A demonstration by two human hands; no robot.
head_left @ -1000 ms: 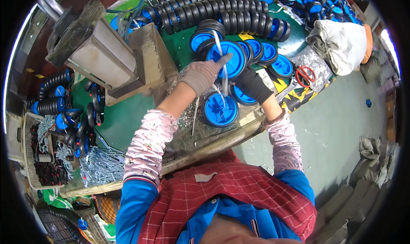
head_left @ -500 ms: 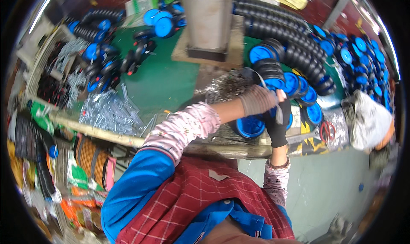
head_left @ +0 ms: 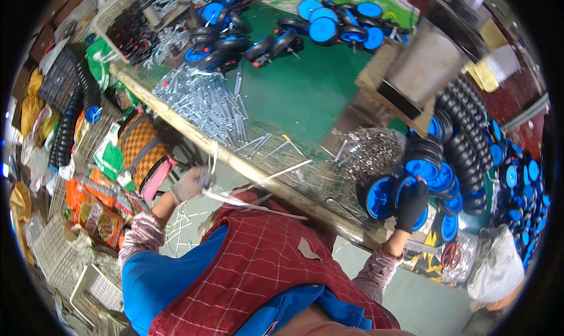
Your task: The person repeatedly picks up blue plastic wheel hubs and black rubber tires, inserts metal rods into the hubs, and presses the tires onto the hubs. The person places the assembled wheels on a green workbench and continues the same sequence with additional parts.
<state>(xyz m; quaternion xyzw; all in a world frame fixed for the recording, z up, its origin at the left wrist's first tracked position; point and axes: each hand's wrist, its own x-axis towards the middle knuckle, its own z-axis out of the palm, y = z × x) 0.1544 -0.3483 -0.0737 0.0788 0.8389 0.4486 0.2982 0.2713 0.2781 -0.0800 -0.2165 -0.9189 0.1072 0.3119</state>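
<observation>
Your left hand [head_left: 191, 184] grips a white strip [head_left: 254, 204] trailing just past three o'clock; your right hand [head_left: 413, 207] touches a blue-hubbed wheel [head_left: 403, 189], grip unclear.

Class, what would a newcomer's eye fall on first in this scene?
Probably the bright blue, black-rimmed wheels crowding the picture's right side. Next, the heap of silvery metal pins left of centre, on the green-topped bench. Below it, a blurred white strip shows at the gloved left hand.
</observation>
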